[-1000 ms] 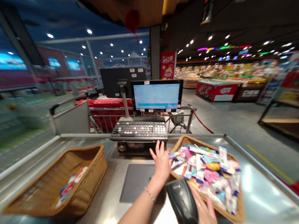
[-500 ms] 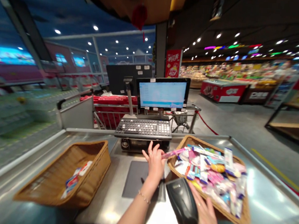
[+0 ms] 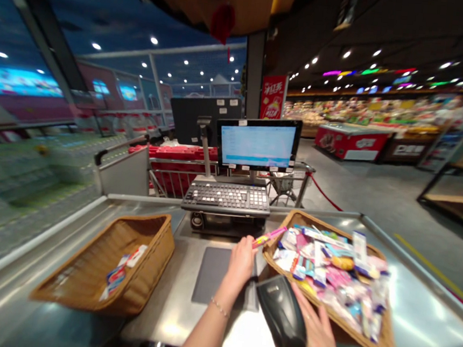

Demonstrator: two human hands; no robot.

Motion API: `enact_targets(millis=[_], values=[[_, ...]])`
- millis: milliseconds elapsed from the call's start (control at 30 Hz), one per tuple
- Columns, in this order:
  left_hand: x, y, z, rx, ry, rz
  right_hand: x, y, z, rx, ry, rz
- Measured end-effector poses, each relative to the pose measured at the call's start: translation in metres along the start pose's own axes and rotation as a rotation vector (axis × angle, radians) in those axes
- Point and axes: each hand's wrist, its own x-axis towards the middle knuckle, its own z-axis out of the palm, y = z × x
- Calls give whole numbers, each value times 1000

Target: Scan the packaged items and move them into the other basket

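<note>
My left hand [image 3: 241, 262] is closed around one end of a slim pink-and-yellow packet [image 3: 269, 237], whose other end points right over the rim of the right wicker basket [image 3: 383, 338]. In my right hand [image 3: 317, 329] is a black handheld barcode scanner [image 3: 283, 314], its head tilted towards the left hand. Many small packaged goods [image 3: 340, 275] fill the right basket. A second wicker basket [image 3: 140, 290] on the left holds a few small packs [image 3: 123, 271]. Beneath my left hand lies a dark grey pad [image 3: 208, 279] set in the metal counter.
Behind the pad stand a keyboard [image 3: 227, 196] and a lit monitor [image 3: 258, 145], with a second dark screen [image 3: 201, 119] to their left. A raised metal rim borders the counter [image 3: 427, 298]. Beyond it are shopping carts [image 3: 174, 182] and a red freezer [image 3: 350, 143].
My left hand's fingers have gone from spread to closed around the packet, and the hand sits slightly lower. The packet has turned to show yellow. The scanner stays nearly still.
</note>
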Motion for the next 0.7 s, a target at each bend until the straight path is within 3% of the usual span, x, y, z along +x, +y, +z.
enact_targets(millis=[167,400,700], values=[[-1,-4,2,-24,63,-12,3,-2,-3,3,-3,-24],[0,-9,-13,68,326,-20,5,-5,-3,46,-25,38],[8,-42,-17,157,513,-92,13,-15,-6,53,-27,3]])
